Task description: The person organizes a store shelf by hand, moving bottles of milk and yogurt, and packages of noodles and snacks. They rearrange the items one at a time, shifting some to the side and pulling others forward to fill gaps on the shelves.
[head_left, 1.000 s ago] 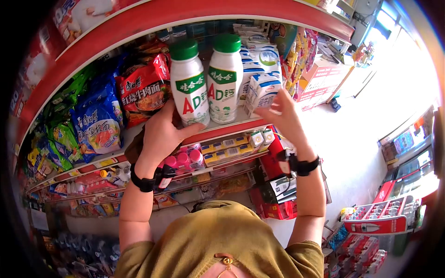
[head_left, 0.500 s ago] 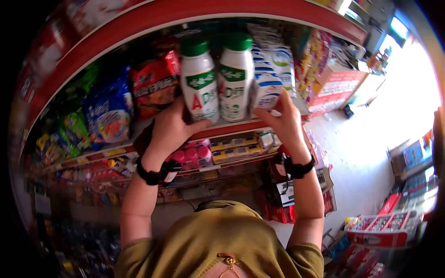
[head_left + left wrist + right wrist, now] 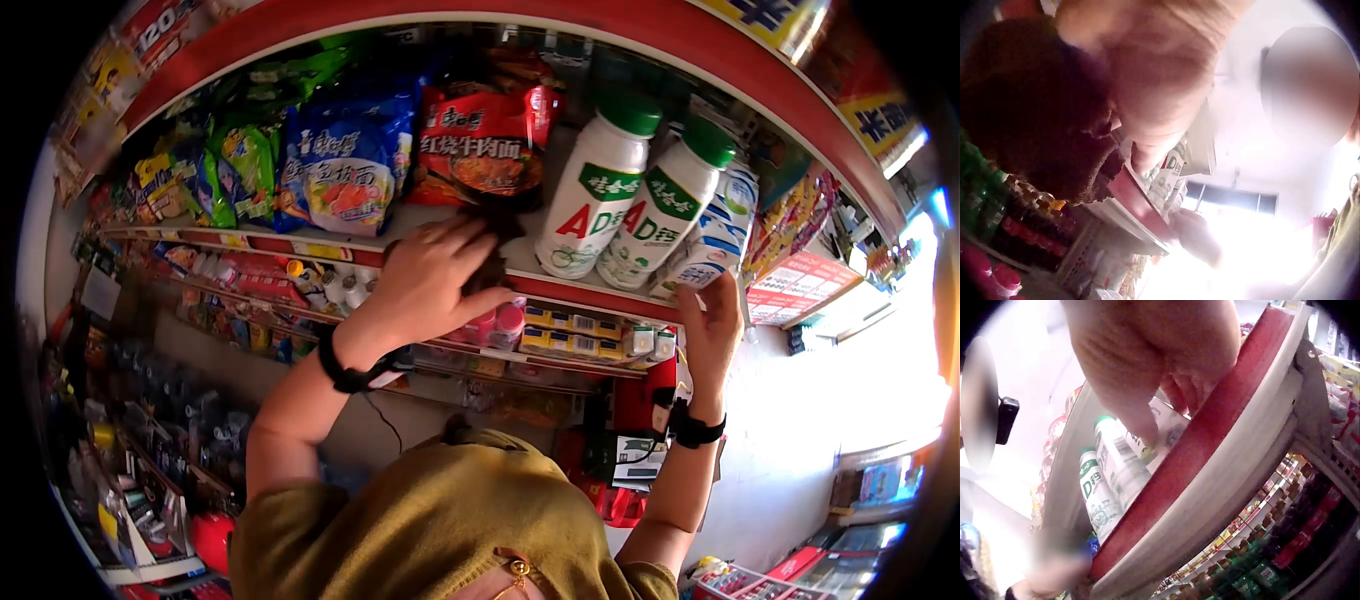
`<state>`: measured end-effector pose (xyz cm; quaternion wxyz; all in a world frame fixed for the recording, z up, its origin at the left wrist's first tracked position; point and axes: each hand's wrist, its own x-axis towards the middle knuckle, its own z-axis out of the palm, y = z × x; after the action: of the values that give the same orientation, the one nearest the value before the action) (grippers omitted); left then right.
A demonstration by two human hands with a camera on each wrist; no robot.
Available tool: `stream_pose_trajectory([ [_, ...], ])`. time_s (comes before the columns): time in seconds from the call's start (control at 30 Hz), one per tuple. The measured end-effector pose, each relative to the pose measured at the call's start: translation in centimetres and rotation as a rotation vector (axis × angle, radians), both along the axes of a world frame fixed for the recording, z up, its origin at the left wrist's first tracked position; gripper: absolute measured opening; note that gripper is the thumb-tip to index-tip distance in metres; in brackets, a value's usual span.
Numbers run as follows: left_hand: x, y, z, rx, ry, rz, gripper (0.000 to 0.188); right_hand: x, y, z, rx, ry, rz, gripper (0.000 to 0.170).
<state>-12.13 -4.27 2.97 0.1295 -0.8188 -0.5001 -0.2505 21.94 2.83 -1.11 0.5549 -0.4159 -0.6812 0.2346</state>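
Note:
Two white bottles with green caps, the left bottle [image 3: 592,190] and the right bottle [image 3: 660,205], stand side by side on the shelf [image 3: 525,262]. The left hand [image 3: 425,285] holds a dark brown cloth [image 3: 1029,106] at the shelf's front edge, below the red noodle packet [image 3: 478,150]. At the right end, the right hand [image 3: 712,325] touches the front blue-and-white milk carton [image 3: 703,262] with bent fingers. In the right wrist view the thumb and fingers of the right hand [image 3: 1160,356] lie around that carton, beside the bottles.
Blue [image 3: 345,170] and green noodle packets [image 3: 248,172] fill the shelf's left part. Lower shelves hold pink-capped jars [image 3: 508,322] and small yellow boxes [image 3: 572,335]. A red-and-white carton [image 3: 800,285] stands at the right.
The left hand has left the side of the left bottle and moved left with the cloth. The head view has shifted left, so the bottles appear farther right. The right hand stays by the milk carton.

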Motion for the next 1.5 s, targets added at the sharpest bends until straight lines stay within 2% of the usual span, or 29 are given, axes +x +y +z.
stream_pose_trajectory([
  [0.1, 1.3, 1.4, 1.1, -0.111, 0.052, -0.038, 0.062, -0.7, -0.3, 0.4, 0.025, -0.021, -0.032, 0.047],
  [0.23, 0.3, 1.2, 0.5, 0.006, 0.098, -0.058, 0.067, -0.8, -0.7, 0.8, 0.026, -0.070, -0.062, 0.049],
  [0.4, -2.6, -1.1, 1.6, -0.112, 0.046, 0.084, 0.063, -0.9, -0.8, 0.8, 0.018, -0.134, -0.113, 0.048],
  [0.47, -3.6, -1.3, 1.6, -0.124, -0.001, 0.113, 0.057, -0.8, -0.8, 0.6, 0.031, -0.140, -0.111, 0.048],
  [0.5, -4.0, -1.1, 1.4, -0.146, -0.003, 0.101, 0.044, -0.7, -0.7, 0.6, 0.037, -0.148, -0.113, 0.048],
  [0.53, -4.2, -1.1, 1.6, -0.136, 0.001, 0.108, 0.044, -0.7, -0.7, 0.7, 0.047, -0.143, -0.107, 0.048],
  [0.6, -4.5, -1.2, 2.1, -0.331, -0.117, 0.026, 0.031, -0.6, -0.8, 0.8, 0.046, -0.140, -0.089, 0.048],
  [0.67, -4.7, -1.2, 1.4, -0.309, -0.168, -0.011, 0.026, -0.3, -0.8, 0.5, 0.028, -0.082, -0.075, 0.047],
  [0.77, -4.0, -1.9, 0.7, -0.061, -0.380, -0.123, 0.026, -0.4, -1.1, 0.5, -0.008, 0.293, 0.055, 0.044],
  [0.8, -3.4, -2.5, 1.0, -0.054, -0.383, -0.117, 0.026, -1.1, -2.2, 1.0, -0.004, 0.289, 0.063, 0.044],
  [0.87, -2.3, -3.6, 1.6, 0.078, -0.580, -0.143, 0.028, -2.5, -4.6, 2.2, 0.547, -0.316, -0.267, 0.045],
  [0.9, -1.6, -3.8, 1.7, 0.152, -0.605, -0.166, 0.028, -4.3, -6.0, 3.0, 0.516, -0.323, -0.088, 0.048],
  [0.93, -0.5, -4.8, 2.0, 0.041, -0.743, -0.146, 0.027, -6.3, -7.6, 3.6, 0.474, -0.324, 0.084, 0.051],
  [1.0, 0.9, -5.5, 1.6, -0.026, -0.838, -0.234, 0.029, -11.0, -9.3, 4.4, 0.380, -0.310, 0.368, 0.058],
  [1.07, 2.2, -5.9, 1.0, -0.099, -0.957, -0.350, 0.035, -15.3, -10.1, 3.5, 0.288, -0.143, 0.503, 0.064],
  [1.1, 1.4, -6.7, 0.8, -0.299, -1.037, -0.376, 0.048, -16.3, -9.4, 2.6, 0.384, -0.161, 0.433, 0.063],
  [1.13, 0.2, -7.1, 1.1, -0.306, -1.005, -0.426, 0.057, -17.1, -8.8, 3.1, 0.381, -0.145, 0.421, 0.057],
  [1.2, -3.0, -7.6, 1.3, -0.243, -0.999, -0.451, 0.063, -18.3, -7.9, 5.4, 0.392, -0.201, 0.403, 0.049],
  [1.27, -7.7, -6.7, 1.3, 0.201, -0.576, -0.316, 0.054, -20.5, -6.9, 7.9, 0.516, -0.181, 0.332, 0.045],
  [1.33, -12.2, -5.9, 0.5, 0.344, -0.348, -0.167, 0.046, -23.1, -5.2, 10.5, 0.662, -0.188, 0.259, 0.043],
  [1.37, -13.9, -5.5, 0.0, 0.338, -0.349, -0.177, 0.046, -24.9, -4.5, 11.7, 0.705, -0.214, 0.214, 0.042],
  [1.4, -15.4, -5.2, -0.4, 0.407, -0.235, -0.061, 0.043, -26.8, -3.7, 12.7, 0.746, -0.240, 0.168, 0.042],
  [1.43, -16.6, -5.0, -0.7, 0.477, -0.119, 0.054, 0.041, -28.9, -2.9, 13.0, 0.666, -0.215, 0.222, 0.044],
  [1.5, -18.1, -4.4, -0.9, 0.448, -0.139, 0.031, 0.038, -33.1, -1.7, 12.2, 0.635, -0.391, 0.244, 0.045],
])
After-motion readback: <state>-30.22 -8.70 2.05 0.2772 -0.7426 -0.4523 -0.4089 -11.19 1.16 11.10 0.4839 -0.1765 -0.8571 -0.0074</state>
